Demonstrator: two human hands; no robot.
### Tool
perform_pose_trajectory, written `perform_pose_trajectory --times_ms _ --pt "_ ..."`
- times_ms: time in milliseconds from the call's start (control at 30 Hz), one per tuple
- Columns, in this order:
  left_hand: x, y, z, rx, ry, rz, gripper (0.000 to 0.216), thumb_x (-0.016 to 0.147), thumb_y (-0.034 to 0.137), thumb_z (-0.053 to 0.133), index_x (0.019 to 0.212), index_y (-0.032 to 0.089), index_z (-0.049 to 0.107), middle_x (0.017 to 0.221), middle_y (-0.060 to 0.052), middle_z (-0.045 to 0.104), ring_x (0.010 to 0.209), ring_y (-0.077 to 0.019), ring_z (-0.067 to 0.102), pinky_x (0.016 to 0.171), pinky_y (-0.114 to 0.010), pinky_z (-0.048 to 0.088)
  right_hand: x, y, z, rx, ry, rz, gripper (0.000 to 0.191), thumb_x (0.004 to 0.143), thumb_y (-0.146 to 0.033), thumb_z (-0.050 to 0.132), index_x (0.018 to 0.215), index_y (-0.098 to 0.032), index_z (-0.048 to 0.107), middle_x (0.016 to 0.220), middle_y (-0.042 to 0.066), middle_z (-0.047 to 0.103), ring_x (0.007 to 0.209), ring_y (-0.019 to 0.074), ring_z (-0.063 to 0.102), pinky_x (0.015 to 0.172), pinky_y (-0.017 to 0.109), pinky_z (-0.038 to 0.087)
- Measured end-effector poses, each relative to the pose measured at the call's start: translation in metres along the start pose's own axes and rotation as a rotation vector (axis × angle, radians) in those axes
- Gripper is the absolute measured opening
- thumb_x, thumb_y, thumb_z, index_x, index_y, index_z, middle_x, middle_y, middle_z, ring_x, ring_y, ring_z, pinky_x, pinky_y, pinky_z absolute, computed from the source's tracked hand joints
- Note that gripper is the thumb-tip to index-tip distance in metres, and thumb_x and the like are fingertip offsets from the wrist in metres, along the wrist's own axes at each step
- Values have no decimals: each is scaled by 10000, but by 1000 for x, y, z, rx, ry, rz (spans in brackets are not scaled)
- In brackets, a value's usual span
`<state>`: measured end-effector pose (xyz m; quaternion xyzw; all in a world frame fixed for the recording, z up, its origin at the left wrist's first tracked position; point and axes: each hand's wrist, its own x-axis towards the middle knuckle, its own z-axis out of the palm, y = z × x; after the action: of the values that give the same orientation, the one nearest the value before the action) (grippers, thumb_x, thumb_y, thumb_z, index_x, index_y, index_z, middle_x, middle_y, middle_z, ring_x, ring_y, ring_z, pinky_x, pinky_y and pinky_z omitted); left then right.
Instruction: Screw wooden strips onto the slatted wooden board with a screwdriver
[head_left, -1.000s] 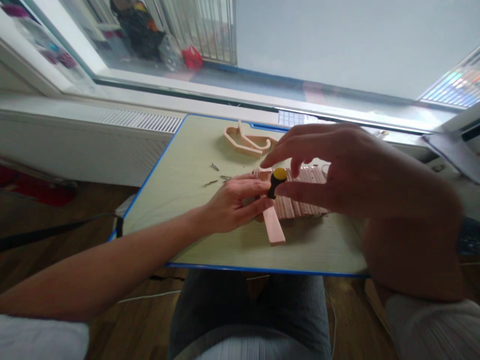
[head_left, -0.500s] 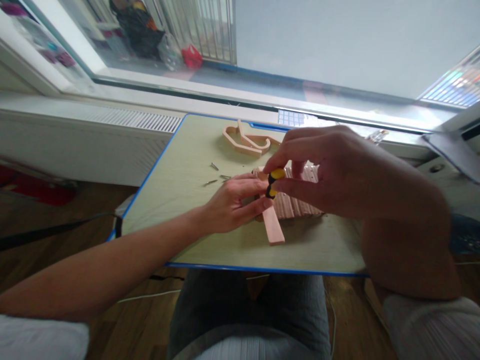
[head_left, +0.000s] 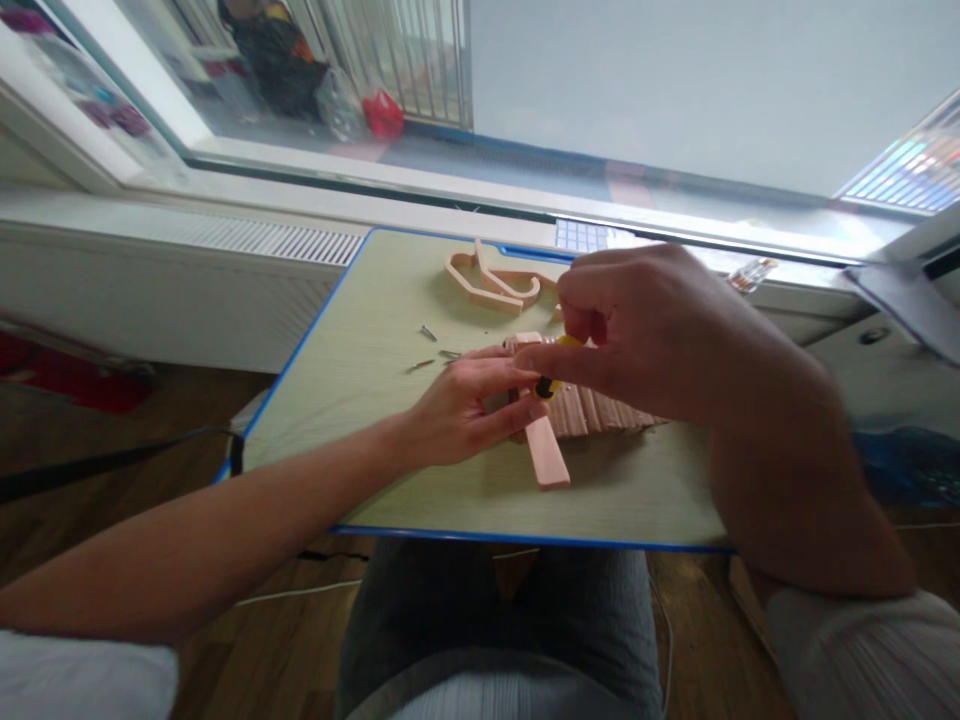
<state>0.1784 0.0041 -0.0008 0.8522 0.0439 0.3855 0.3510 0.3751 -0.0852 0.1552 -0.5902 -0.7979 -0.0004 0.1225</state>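
My right hand (head_left: 645, 335) is closed round the yellow-and-black handle of a small screwdriver (head_left: 550, 382), held upright over a slatted wooden panel (head_left: 600, 408). My left hand (head_left: 465, 405) rests on the table with fingers curled against a flat wooden bar (head_left: 546, 455) that juts out from the panel's left end. The screwdriver's tip is hidden between the two hands.
The small table (head_left: 390, 470) has a blue rim. Curved wooden pieces (head_left: 491, 280) lie at its far side. A few loose screws (head_left: 431, 350) lie left of my left hand. A window sill and radiator grille run behind the table.
My right hand's fingers have closed down over the screwdriver handle and turned, covering most of the yellow cap. My left hand has stayed in place.
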Motion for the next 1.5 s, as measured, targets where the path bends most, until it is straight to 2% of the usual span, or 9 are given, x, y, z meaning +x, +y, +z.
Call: perform_pose_trajectory --times_ms 167,333,467,600,767,1067,1167,1367,1500 --pt "1 -1 -1 -19 8 33 182 1020 339 781 1152 227 834 1049 -74 839 988 -220 778 919 -373 600 -1 0 -2 43 -34 -13 334 989 -548 737 886 -234 786 766 41 704 726 196 580 674 351 339" --pt "2 1 -2 -36 -23 41 121 1043 296 747 1082 217 830 993 -57 840 930 -197 750 893 -355 592 -10 3 -15 184 -83 -119 284 982 -438 761 1180 -248 831 1021 45 808 863 204 679 774 351 435" --pt "1 1 -2 -53 -24 11 180 1049 302 739 1187 225 824 1154 -88 858 1071 -232 773 981 -401 606 -12 4 -19 204 -128 -174 196 982 -282 694 1096 -292 853 1064 36 823 904 221 703 803 358 460" --pt "0 0 -2 -40 -29 -10 179 1042 306 745 1170 204 816 1121 -104 849 1061 -242 770 953 -398 608 -10 3 -14 193 -92 -171 183 964 -239 694 1056 -278 847 1044 36 820 912 224 701 826 354 454" --pt "0 0 -2 -33 -26 16 193 1026 283 761 1191 197 811 1129 -102 838 1059 -237 761 939 -380 600 -9 2 -11 133 -86 -141 148 995 -325 701 1023 -243 821 950 43 789 850 210 654 780 352 417" --pt "1 2 -1 4 -15 30 130 1024 295 773 1085 185 808 1028 -76 829 966 -210 765 864 -346 586 -3 -2 -4 64 -37 -51 329 999 -504 728 832 -220 744 715 33 643 681 184 528 671 363 332" --pt "2 2 -1 -2 -9 50 108 1024 282 772 1068 189 805 964 -57 813 926 -197 747 856 -342 586 -3 -2 -4 49 -45 -34 350 1004 -535 715 865 -216 757 726 27 658 674 179 530 664 359 331" --pt "3 1 -2 -33 -17 61 122 1050 293 741 1093 203 811 1046 -65 843 967 -192 747 908 -348 594 -10 2 -14 187 -94 -137 273 984 -392 755 1203 -235 804 987 52 800 790 195 659 727 353 414" --pt "1 1 -3 -14 -25 21 167 1039 286 755 1167 196 811 1116 -94 844 1054 -228 760 951 -387 604 -11 2 -18 191 -118 -202 175 976 -237 701 1096 -249 828 1012 44 808 846 205 676 765 351 418"
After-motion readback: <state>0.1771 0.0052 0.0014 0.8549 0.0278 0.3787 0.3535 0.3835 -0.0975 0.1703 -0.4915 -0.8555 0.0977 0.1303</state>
